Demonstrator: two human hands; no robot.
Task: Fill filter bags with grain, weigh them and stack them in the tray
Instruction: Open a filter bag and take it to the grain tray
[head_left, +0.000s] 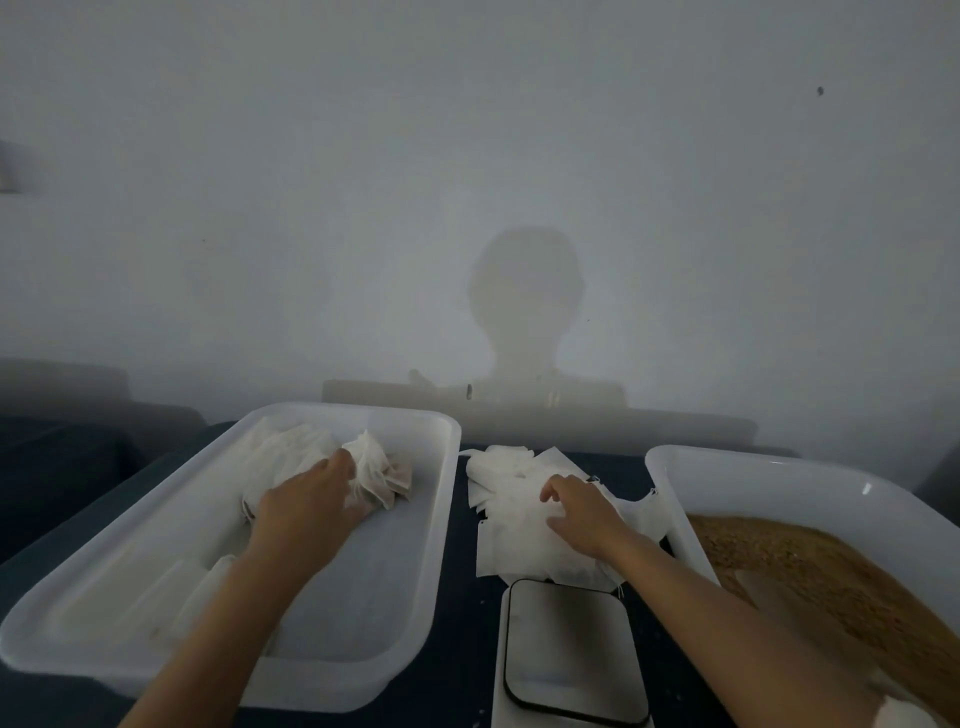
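A white tray (415, 571) on the left holds several filled filter bags at its far end. My left hand (306, 499) lies over one of them, a filled filter bag (376, 470), fingers extended against it. Between the trays lies a loose pile of empty filter bags (504, 467). My right hand (582, 506) rests on that pile with fingers bent down onto the top sheets; whether it pinches one is not clear. A white tub (675, 499) on the right holds brown grain (789, 561). A small scale (569, 649) with a grey platform sits in front of the pile, nothing on it.
The trays and scale stand on a dark tabletop (462, 597). A pale wall rises close behind the table, with a person's shadow on it. A dark piece of furniture sits at the far left.
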